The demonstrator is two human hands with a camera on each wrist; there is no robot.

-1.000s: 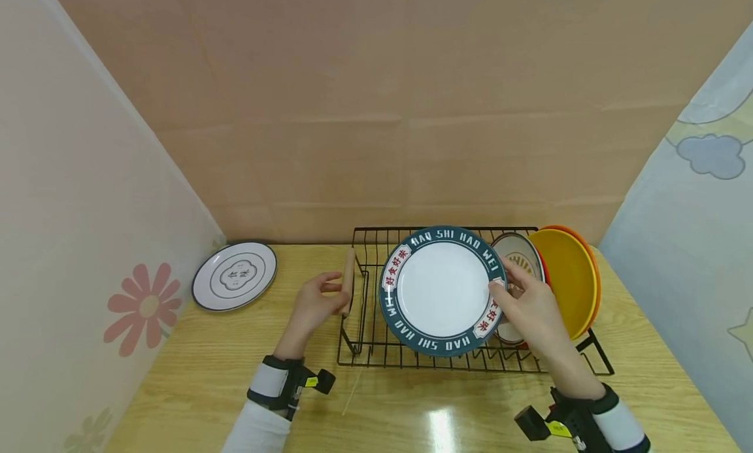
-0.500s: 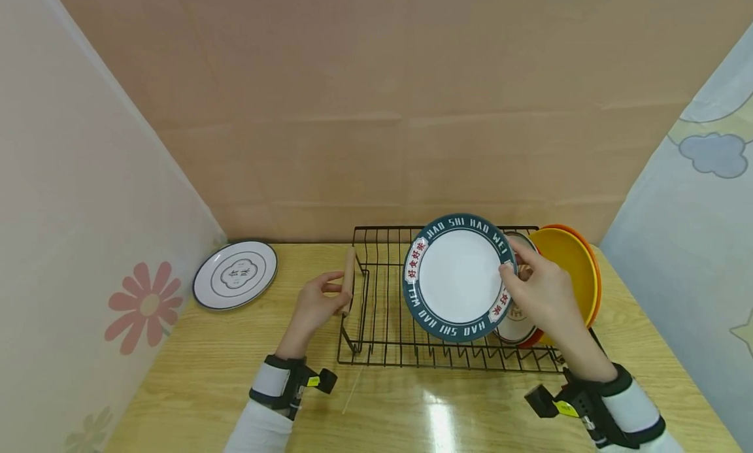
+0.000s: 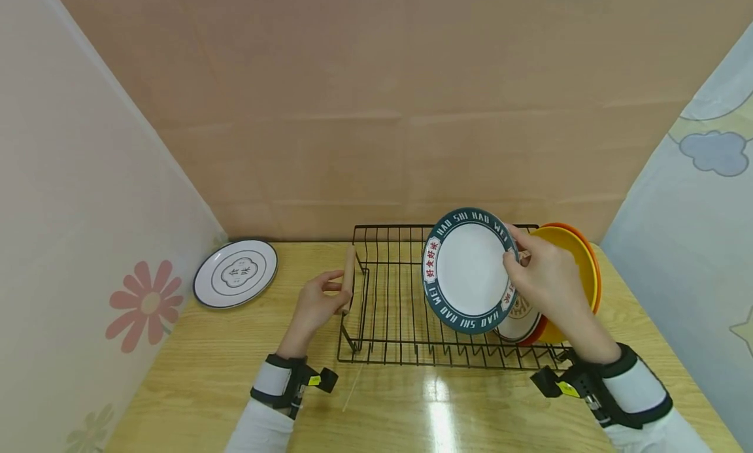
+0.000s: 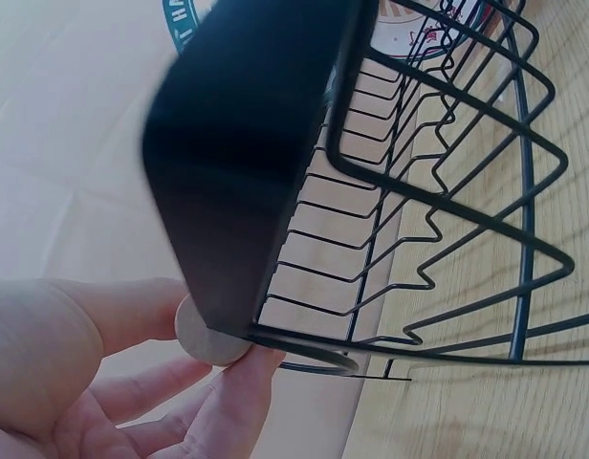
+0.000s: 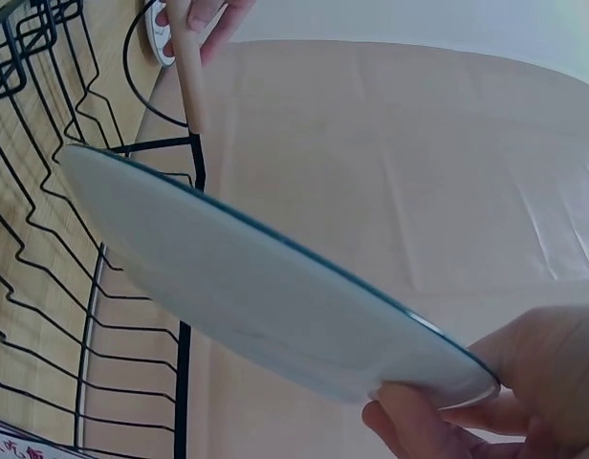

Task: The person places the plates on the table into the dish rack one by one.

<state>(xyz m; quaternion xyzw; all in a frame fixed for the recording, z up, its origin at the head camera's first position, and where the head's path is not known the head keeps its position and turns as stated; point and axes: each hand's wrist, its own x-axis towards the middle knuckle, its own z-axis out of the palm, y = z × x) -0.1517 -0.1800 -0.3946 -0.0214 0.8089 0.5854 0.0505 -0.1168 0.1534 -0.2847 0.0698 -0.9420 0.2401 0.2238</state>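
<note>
My right hand (image 3: 550,280) pinches the right rim of a white plate (image 3: 470,270) with a dark green lettered border, thumb on its face and fingers behind. The plate is tilted above the black wire dish rack (image 3: 388,309); the right wrist view shows its pale underside. My left hand (image 3: 317,302) grips the rack's wooden handle (image 3: 349,276) at the left end, thumb and fingers around it in the left wrist view. Behind the held plate, a smaller patterned plate (image 3: 518,325) stands in the rack, partly hidden.
Yellow (image 3: 579,270) and orange (image 3: 598,289) dishes stand at the rack's right end, partly covered by my right hand. A white plate with a dark rim (image 3: 235,274) leans near the left wall on the wooden table (image 3: 400,414). A brown sheet (image 3: 400,113) rises behind.
My right hand has carried the green-bordered plate to the right and slightly back, turning it more sideways near the standing plates. The left hand stays on the handle.
</note>
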